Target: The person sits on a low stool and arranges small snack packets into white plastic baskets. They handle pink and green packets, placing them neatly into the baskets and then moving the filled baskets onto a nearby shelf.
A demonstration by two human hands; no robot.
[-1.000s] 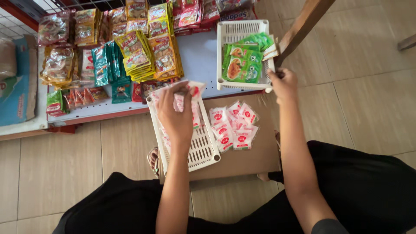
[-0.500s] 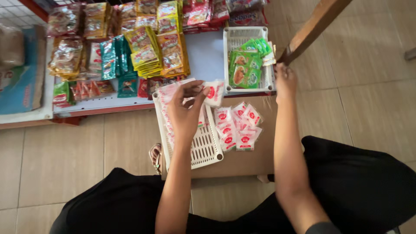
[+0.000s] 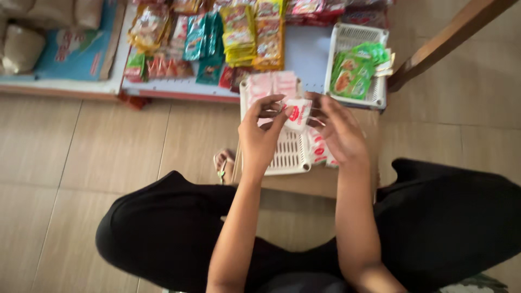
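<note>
White plastic frames the scene as a seated person's left hand (image 3: pixel 261 133) and right hand (image 3: pixel 337 130) close fingertips on one small red-and-white sachet (image 3: pixel 296 113), lifted above the slatted basket (image 3: pixel 287 157) for handling, green packets (image 3: pixel 355 70) lying boxed at one o'clock.

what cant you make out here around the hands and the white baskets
Head view only:
- Red-and-white sachet: motion blur smears its print; left hand and right hand cover its edges.
- White basket below: both hands hide most of its contents.
- Sachets beside it: the right hand hides how many.
- Green packets in the far basket: too small to count.
- Shelf packets: cut off by the top edge.
</note>
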